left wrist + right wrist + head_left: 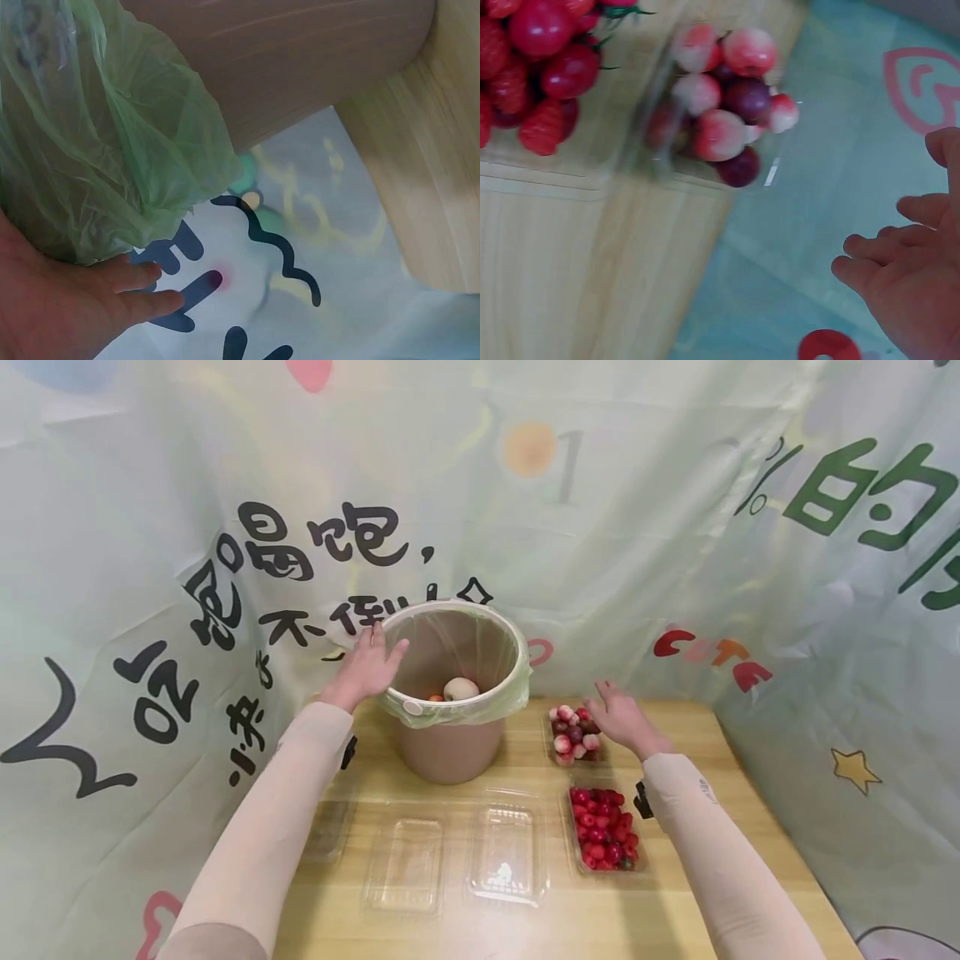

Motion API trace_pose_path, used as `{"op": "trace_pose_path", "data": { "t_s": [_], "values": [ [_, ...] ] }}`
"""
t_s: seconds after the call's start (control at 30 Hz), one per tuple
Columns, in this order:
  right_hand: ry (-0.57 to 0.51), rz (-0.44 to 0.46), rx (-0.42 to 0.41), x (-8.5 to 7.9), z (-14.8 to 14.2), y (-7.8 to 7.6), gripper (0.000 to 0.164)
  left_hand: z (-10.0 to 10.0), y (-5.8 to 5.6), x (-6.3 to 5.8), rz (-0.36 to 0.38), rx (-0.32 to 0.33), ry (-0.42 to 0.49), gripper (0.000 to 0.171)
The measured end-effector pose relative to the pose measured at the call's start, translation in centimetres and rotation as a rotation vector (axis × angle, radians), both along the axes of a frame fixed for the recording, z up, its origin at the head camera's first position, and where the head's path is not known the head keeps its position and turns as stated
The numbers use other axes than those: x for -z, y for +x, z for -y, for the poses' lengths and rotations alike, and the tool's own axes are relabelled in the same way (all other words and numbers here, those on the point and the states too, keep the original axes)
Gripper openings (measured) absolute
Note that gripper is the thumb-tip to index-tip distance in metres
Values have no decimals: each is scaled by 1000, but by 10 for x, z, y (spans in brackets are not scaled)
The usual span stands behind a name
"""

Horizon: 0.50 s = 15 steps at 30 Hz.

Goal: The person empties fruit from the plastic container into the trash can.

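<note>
My left hand point(367, 670) is at the left rim of a brown bin point(450, 752), fingers extended; whether it touches the rim I cannot tell. A thin green plastic bag point(150, 142) lines the bin and hangs over its edge. Inside the bin lie a pale round fruit point(461, 689) and a smaller reddish one point(436, 698). My right hand point(626, 720) hovers with spread fingers and holds nothing. Just left of it stands a clear box of pink-white and dark red round fruits point(573, 735). Nearer me is another clear box of red berries and cherry-like fruits point(602, 829).
Two clear plastic containers point(406, 864) point(506, 853) lie on the wooden table point(450, 935) in front of the bin. A further clear container point(327, 827) is partly hidden by my left arm. Printed cloth point(600, 527) encloses the table's back and sides.
</note>
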State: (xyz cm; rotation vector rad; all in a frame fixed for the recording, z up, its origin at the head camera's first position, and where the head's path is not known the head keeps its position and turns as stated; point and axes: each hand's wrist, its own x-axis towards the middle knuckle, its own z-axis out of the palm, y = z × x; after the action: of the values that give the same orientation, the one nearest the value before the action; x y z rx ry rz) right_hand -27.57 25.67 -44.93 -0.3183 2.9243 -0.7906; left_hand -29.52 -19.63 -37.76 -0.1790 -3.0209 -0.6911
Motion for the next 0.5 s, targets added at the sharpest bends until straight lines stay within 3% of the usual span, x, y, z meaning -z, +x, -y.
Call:
{"op": "trace_pose_path", "data": {
  "t_s": [0.27, 0.5],
  "values": [
    [-47, 84, 49, 20, -12, 3, 80, 1, -1, -4, -4, -18, -62, 84],
    [-47, 124, 78, 45, -23, 10, 81, 2, 1, 0, -16, -21, -95, 88]
  ]
}}
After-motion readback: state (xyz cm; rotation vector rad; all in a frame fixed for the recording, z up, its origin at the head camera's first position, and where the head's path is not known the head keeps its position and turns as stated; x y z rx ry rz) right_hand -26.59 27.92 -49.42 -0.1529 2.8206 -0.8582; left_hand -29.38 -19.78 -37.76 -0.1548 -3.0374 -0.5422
